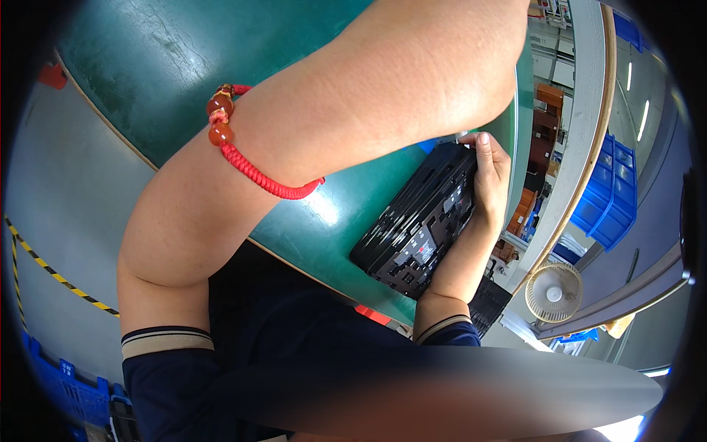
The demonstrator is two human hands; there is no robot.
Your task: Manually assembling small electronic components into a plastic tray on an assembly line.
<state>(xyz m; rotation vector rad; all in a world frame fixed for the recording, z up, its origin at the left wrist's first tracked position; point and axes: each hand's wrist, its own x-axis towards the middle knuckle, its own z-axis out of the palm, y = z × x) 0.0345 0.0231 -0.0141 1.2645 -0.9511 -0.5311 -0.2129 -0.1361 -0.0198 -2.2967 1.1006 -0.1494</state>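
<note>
My left arm rises from the lower left with a red braided, beaded bracelet (265,177) round it, and crosses close over the upper middle of the view. Past the bracelet, my left hand (412,74) looms very near at the upper right; its fingers do not show. My right hand (490,173) wraps the far right end of a stack of thin black plastic housings (420,221). Its thumb lies along the stack's end, the other fingers mostly hidden. The stack stands tilted on the green tabletop, and silvery metal plates show on its face.
The green table (162,51) has a curved front edge close to my body. Another black part (490,302) lies beside my right elbow. To the right are a round fan (554,292) and blue crates (607,191). A blue basket (70,387) stands at lower left.
</note>
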